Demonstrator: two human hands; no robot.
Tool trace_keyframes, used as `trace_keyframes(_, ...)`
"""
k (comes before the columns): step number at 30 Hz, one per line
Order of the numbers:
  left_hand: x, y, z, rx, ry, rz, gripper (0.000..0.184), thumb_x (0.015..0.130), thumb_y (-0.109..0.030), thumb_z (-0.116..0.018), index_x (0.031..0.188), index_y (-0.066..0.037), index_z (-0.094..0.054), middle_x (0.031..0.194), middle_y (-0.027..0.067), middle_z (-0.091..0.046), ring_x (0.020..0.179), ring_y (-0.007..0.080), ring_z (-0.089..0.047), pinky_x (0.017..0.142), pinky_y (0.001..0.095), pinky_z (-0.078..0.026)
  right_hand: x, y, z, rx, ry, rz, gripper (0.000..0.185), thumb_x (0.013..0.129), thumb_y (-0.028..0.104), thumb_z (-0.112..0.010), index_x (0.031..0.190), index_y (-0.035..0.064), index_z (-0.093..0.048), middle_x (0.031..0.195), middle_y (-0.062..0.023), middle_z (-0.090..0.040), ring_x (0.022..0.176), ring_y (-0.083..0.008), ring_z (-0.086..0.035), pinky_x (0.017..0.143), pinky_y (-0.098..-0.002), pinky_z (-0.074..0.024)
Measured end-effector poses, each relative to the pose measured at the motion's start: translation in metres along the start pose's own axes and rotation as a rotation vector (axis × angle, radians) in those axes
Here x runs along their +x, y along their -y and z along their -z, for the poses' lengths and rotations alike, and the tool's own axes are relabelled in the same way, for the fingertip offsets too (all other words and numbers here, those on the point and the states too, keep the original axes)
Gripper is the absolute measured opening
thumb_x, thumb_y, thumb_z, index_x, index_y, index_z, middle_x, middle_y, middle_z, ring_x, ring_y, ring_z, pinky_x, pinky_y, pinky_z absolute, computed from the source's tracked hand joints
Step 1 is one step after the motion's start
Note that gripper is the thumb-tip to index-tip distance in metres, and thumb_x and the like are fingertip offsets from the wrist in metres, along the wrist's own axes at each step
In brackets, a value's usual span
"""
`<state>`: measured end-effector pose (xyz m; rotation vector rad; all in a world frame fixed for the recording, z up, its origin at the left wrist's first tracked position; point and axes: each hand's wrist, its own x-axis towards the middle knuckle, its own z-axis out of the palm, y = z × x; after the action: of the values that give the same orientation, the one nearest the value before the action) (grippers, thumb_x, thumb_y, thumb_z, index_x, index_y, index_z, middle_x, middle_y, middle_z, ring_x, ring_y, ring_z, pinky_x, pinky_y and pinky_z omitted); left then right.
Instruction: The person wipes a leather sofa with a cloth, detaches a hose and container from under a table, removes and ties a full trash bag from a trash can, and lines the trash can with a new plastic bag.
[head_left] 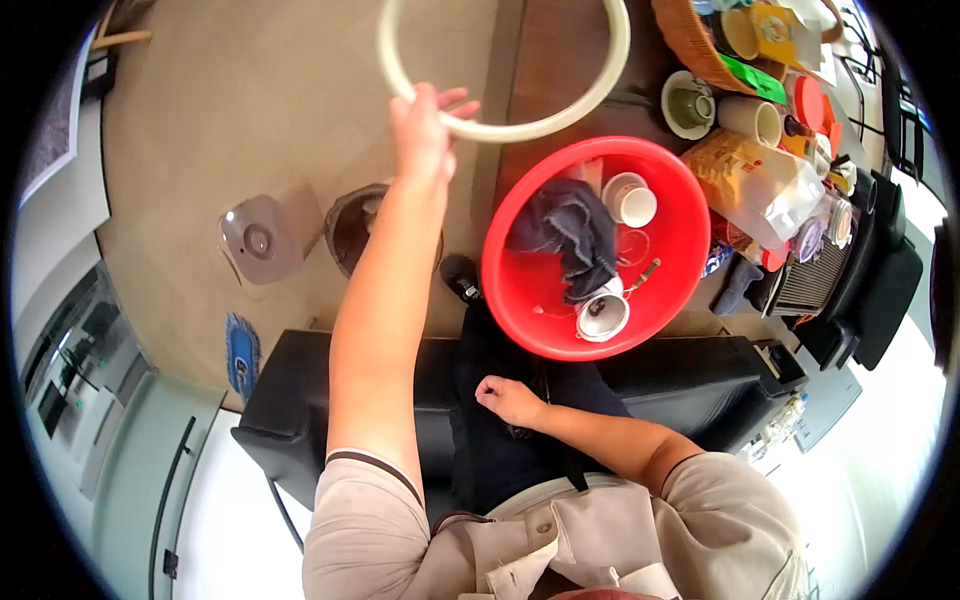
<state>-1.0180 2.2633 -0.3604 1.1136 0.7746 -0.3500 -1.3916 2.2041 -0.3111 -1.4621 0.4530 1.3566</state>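
My left hand (425, 130) is stretched forward, gripping the near left edge of a large cream ring (540, 130), whose far side runs out of view at the top. Some of its fingers stick out past the rim. My right hand (512, 402) rests over my lap with its fingers curled, and nothing shows in it. Between the ring and my lap stands a red basin (497, 290). It holds a dark grey cloth (565, 230), a white cup (632, 203), another white cup (603, 315) on its side, and a thin greenish stick (645, 275).
A brown table (560, 60) lies ahead, with a wicker basket (690, 40), a bowl (688, 105), a beige cup (750, 120) and a clear plastic container (775, 190) to the right. On the floor at left are a dark bin (350, 235), a translucent container (265, 240) and a blue mop head (241, 355).
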Motion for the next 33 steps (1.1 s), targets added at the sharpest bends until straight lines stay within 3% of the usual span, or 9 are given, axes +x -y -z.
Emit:
trace_keyframes(7, 0.036, 0.028, -0.088, 0.246, 0.062, 0.044, 0.027, 0.095, -0.02, -0.038, 0.111, 0.001, -0.033, 0.097, 0.0183, -0.055, 0.081, 0.0282, -0.062, 0.064, 0.0376, -0.056, -0.009, 0.001, 0.024, 0.103, -0.078, 0.063, 0.018, 0.083, 0.021, -0.056, 0.092, 0.0054, -0.059, 0.084, -0.0152, -0.063, 0.081, -0.0292, -0.062, 0.074, -0.0359, -0.0482)
trace_keyframes(13, 0.045, 0.037, -0.055, 0.568, 0.152, 0.086, 0.025, 0.088, -0.033, -0.056, 0.093, -0.009, -0.053, 0.083, 0.0015, -0.054, 0.076, 0.0108, -0.05, 0.053, 0.0231, -0.045, -0.01, -0.001, 0.024, 0.108, -0.087, 0.075, 0.019, 0.083, 0.022, -0.056, 0.093, 0.0056, -0.058, 0.086, -0.0155, -0.063, 0.083, -0.0311, -0.062, 0.074, -0.037, -0.0482)
trace_keyframes(15, 0.044, 0.039, -0.051, 0.513, 0.167, 0.083, 0.023, 0.087, -0.033, -0.058, 0.09, -0.011, -0.052, 0.078, -0.0007, -0.052, 0.071, 0.0089, -0.048, 0.049, 0.0212, -0.039, -0.005, -0.004, 0.022, 0.096, -0.086, 0.08, 0.019, 0.083, 0.022, -0.057, 0.093, 0.0055, -0.058, 0.086, -0.0154, -0.063, 0.083, -0.0315, -0.062, 0.074, -0.0372, -0.0482)
trace_keyframes(17, 0.043, 0.044, -0.045, 0.443, 0.175, 0.086, 0.021, 0.086, -0.032, -0.059, 0.086, -0.012, -0.052, 0.073, -0.0028, -0.05, 0.066, 0.007, -0.047, 0.045, 0.0192, -0.033, -0.004, -0.006, 0.019, 0.097, -0.104, 0.115, 0.016, 0.085, 0.019, -0.058, 0.094, 0.0056, -0.058, 0.072, -0.007, -0.057, 0.068, -0.015, -0.056, 0.066, -0.0286, -0.0459)
trace_keyframes(22, 0.045, 0.052, -0.046, 0.211, 0.143, 0.172, 0.023, 0.084, -0.031, -0.062, 0.084, -0.012, -0.048, 0.056, -0.0056, -0.038, 0.039, 0.0041, -0.026, 0.035, 0.0206, -0.018, 0.007, -0.012, 0.022, 0.027, -0.099, 0.079, 0.017, 0.084, 0.02, -0.057, 0.094, 0.006, -0.058, 0.081, -0.0117, -0.061, 0.078, -0.0235, -0.06, 0.071, -0.0331, -0.0474)
trace_keyframes(26, 0.053, 0.073, -0.028, 0.121, 0.211, 0.017, 0.036, 0.083, -0.036, -0.063, 0.102, -0.007, -0.052, 0.067, -0.0014, -0.047, 0.049, 0.0057, -0.036, 0.039, 0.0203, -0.026, 0.024, -0.015, 0.019, -0.062, -0.201, 0.029, 0.018, 0.083, 0.022, -0.058, 0.093, 0.0083, -0.059, 0.084, -0.013, -0.062, 0.081, -0.0273, -0.061, 0.073, -0.0355, -0.0479)
trace_keyframes(29, 0.03, 0.087, 0.025, 0.014, 0.155, -0.022, 0.032, 0.084, -0.032, -0.06, 0.103, -0.007, -0.053, 0.072, -0.0011, -0.05, 0.055, 0.0064, -0.04, 0.046, 0.0216, -0.032, 0.051, -0.003, 0.007, -0.039, -0.229, -0.155, 0.02, 0.081, 0.021, -0.059, 0.097, 0.0085, -0.059, 0.084, -0.0093, -0.062, 0.081, -0.022, -0.06, 0.073, -0.0321, -0.0469)
trace_keyframes(31, 0.016, 0.125, 0.097, 0.122, -0.222, -0.313, 0.03, 0.085, -0.023, -0.059, 0.104, -0.002, -0.052, 0.086, 0.003, -0.054, 0.065, 0.0112, -0.048, 0.055, 0.025, -0.041, 0.097, -0.022, -0.012, 0.144, -0.349, -0.045, 0.031, 0.083, 0.023, -0.059, 0.11, 0.0066, -0.057, 0.091, -0.0094, -0.062, 0.086, -0.02, -0.059, 0.077, -0.0301, -0.0453)
trace_keyframes(33, -0.018, 0.121, 0.178, -0.09, -0.574, -0.085, 0.027, 0.085, -0.014, -0.054, 0.104, 0.003, -0.049, 0.092, 0.0076, -0.055, 0.086, 0.0148, -0.053, 0.075, 0.0262, -0.043, 0.145, -0.002, -0.017, 0.145, -0.489, -0.035, 0.039, 0.087, 0.024, -0.056, 0.119, 0.0031, -0.053, 0.105, -0.0146, -0.061, 0.097, -0.0238, -0.058, 0.085, -0.0321, -0.0436)
